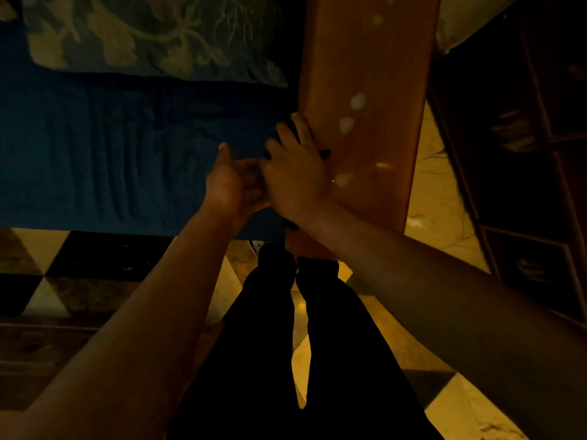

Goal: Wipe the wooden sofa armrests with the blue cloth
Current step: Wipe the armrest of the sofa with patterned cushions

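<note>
The wooden armrest (371, 68) runs away from me right of centre, glossy brown with pale light spots on it. My right hand (295, 176) lies flat on its left edge, fingers spread, pressing a dark cloth (324, 153) against the wood. Only small corners of the cloth show beside the hand and under the wrist, and its colour is hard to tell in the dim light. My left hand (225, 182) is just left of it over the seat edge, palm turned inward and open. Its fingertips are hidden behind my right hand.
The sofa seat (111, 147) has a dark blue cover, with a floral cushion (143, 36) at the back. A dark wooden shelf unit (524, 154) stands right of the armrest, across a narrow strip of floor. My dark-trousered legs (286, 344) stand on chequered tiles (41, 258).
</note>
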### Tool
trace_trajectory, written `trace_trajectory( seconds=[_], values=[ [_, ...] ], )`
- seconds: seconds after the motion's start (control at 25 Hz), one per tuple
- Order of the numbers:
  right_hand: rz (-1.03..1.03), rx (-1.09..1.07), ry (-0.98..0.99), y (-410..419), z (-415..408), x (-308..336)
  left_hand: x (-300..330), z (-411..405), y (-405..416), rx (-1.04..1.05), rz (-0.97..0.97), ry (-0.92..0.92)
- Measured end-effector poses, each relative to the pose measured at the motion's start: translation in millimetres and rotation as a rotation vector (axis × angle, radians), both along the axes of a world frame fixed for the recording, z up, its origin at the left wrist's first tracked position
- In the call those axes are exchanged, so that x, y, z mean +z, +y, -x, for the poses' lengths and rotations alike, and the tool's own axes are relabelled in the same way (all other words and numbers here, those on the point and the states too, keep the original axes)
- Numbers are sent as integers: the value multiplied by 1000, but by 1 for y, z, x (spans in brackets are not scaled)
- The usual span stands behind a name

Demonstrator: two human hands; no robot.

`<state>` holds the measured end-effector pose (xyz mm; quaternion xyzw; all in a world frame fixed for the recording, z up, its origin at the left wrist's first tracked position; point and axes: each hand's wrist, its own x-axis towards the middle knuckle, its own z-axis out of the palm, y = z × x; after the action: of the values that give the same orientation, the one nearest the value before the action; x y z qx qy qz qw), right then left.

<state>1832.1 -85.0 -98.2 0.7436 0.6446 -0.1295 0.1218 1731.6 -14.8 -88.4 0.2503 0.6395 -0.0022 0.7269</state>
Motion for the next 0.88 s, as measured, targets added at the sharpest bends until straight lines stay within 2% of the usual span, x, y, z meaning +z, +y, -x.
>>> trace_trajectory(
  seconds=[0.16, 0.24, 0.32, 0.44, 0.6, 0.68, 0.72, 0.8, 0.88],
  values=[
    [-105, 159, 189, -101, 47, 6, -5, -3, -9, -91, -53, 202],
    [-169, 236, 239, -126, 43, 2, -10, 2, -15, -129, -23, 183],
    [-284, 224, 279, -120, 21, -9, -8, 0, -16, -136, 16, 100],
    [-380, -1, 242, -89, -33, -12, -3, -17, -10, -164, 15, 16],
    [-472, -525, 43, -36, -129, -10, 4, -44, -7, -243, -35, 18],
    [-500, -793, 41, -23, -144, -3, 9, -54, -8, -229, -63, 34],
    [-513, -857, 63, -26, -134, -1, 10, -57, -8, -220, -77, 41],
    [-507, -796, 81, -53, -87, 2, 12, -60, -8, -190, -79, 47],
    [-429, -584, 144, -96, -23, 4, 11, -61, -8, -174, -57, 57]
  ],
)
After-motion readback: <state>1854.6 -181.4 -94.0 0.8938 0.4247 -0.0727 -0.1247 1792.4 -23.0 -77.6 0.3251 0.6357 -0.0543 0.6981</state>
